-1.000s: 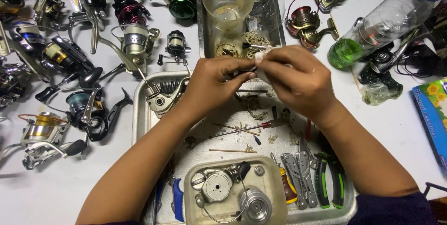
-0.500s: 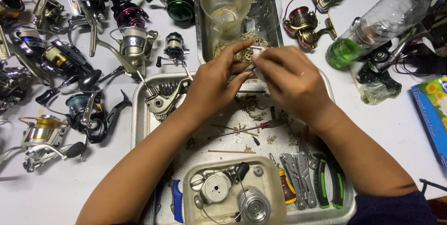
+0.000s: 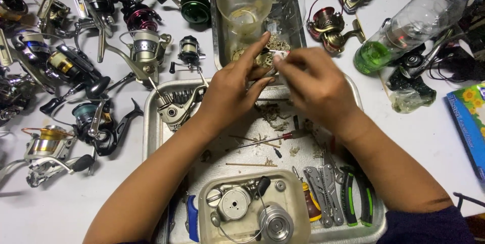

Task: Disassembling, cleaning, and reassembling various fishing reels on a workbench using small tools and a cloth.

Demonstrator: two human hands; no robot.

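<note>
My left hand (image 3: 235,90) pinches a small reel part (image 3: 262,60) steady over the metal tray (image 3: 151,123); my right hand (image 3: 313,85) pinches a thin tool (image 3: 279,52) to work it.

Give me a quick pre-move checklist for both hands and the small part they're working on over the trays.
1. Left hand on the small part: ok, fingers touch it over the near end of the deep metal tray.
2. Right hand grip: ok, fingertips pinch a thin white piece against the part.
3. What the part is: cannot tell, the fingers hide most of it.
4. Catch surface below: ok, the flat tray lies under both wrists.
5. Tools within reach: ok, screwdriver and pliers lie on the flat tray.
6. Clear plastic cup: ok, upright in the deep tray, apart from the hands.
</note>
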